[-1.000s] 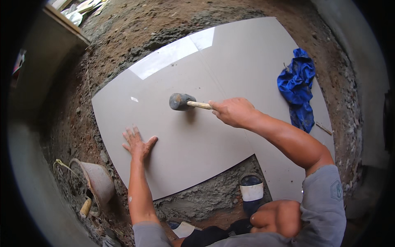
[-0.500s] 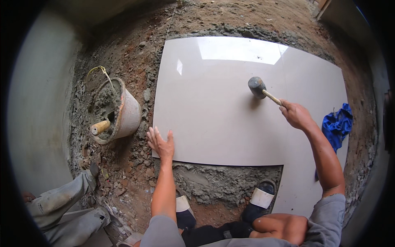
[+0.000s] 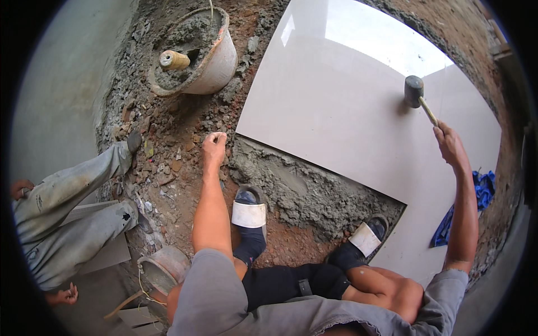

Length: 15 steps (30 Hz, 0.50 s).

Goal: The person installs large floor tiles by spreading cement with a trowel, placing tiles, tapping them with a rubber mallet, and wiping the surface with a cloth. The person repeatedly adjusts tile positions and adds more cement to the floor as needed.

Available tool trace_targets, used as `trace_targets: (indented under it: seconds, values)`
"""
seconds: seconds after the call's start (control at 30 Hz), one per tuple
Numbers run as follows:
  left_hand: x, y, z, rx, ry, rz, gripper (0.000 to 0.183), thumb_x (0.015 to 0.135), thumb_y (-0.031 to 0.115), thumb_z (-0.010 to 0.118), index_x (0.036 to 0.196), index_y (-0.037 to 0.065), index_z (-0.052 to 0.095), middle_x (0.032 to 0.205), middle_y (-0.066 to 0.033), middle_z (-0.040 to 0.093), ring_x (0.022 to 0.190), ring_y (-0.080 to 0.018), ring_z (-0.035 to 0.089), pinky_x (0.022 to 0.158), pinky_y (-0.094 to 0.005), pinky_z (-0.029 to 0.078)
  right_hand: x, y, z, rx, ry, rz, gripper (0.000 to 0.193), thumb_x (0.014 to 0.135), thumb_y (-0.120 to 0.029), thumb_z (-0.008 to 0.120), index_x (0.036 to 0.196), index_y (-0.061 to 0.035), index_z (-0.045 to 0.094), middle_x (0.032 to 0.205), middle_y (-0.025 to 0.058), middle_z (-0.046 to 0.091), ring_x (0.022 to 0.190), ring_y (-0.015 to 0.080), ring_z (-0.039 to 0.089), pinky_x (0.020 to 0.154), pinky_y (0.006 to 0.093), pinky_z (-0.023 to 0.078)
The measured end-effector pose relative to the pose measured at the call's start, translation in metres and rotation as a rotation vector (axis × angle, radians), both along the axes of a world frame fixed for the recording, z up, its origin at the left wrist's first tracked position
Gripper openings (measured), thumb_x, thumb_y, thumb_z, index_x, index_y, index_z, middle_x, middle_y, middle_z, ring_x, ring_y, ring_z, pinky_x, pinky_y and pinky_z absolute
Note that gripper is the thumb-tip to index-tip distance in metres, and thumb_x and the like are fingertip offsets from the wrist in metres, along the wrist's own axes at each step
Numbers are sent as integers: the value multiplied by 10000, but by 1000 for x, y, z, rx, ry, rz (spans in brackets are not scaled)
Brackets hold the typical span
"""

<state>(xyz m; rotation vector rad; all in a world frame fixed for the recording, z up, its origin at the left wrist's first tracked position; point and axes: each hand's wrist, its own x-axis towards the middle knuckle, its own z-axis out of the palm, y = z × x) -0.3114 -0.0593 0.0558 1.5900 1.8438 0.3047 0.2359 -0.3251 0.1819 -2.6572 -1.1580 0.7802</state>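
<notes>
My right hand (image 3: pixel 450 144) grips the pale handle of a rubber mallet (image 3: pixel 413 91). Its dark head is over the large glossy off-white tile (image 3: pixel 336 101), with a shadow beside it. My left hand (image 3: pixel 214 148) is off the tile, just left of its near left corner, above the rubble. Its fingers are curled together, and whatever they may hold is hidden. Along the tile's near edge lies a bed of rough grey mortar (image 3: pixel 291 187), with my sandalled feet beside it. Another tile surface (image 3: pixel 406 249) adjoins on the right.
A bucket of wet mortar (image 3: pixel 216 70) stands at the far left, a wooden-handled tool (image 3: pixel 175 60) in it. A blue cloth (image 3: pixel 483 189) lies at the right. Another person's legs (image 3: pixel 84 193) are at the left. Near me sits a smaller bucket (image 3: pixel 165 267).
My left hand has left the tile's corner, going from spread fingers to curled ones. The mallet has moved right over the tile. The whole view has shifted and turned.
</notes>
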Motion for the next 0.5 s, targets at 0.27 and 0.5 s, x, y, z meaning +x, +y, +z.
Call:
trace_targets:
  seconds: [0.27, 0.5]
  values:
    - [15, 17, -10, 27, 29, -206, 461, 838, 428, 686, 1027, 8, 686, 1001, -167, 674, 924, -279, 630, 840, -406, 474, 0, -9, -11, 38, -43, 1, 379, 959, -297, 489, 1241, -65, 592, 1030, 232, 660, 976, 375, 625, 880, 432, 466]
    - [20, 41, -38, -103, 28, -211, 482, 838, 399, 720, 1030, -42, 690, 1004, -125, 683, 928, -207, 599, 884, -349, 450, 8, -52, -26, -105, -76, -60, 427, 974, -364, 442, 1311, -128, 555, 1080, 158, 663, 1022, 326, 622, 904, 434, 473]
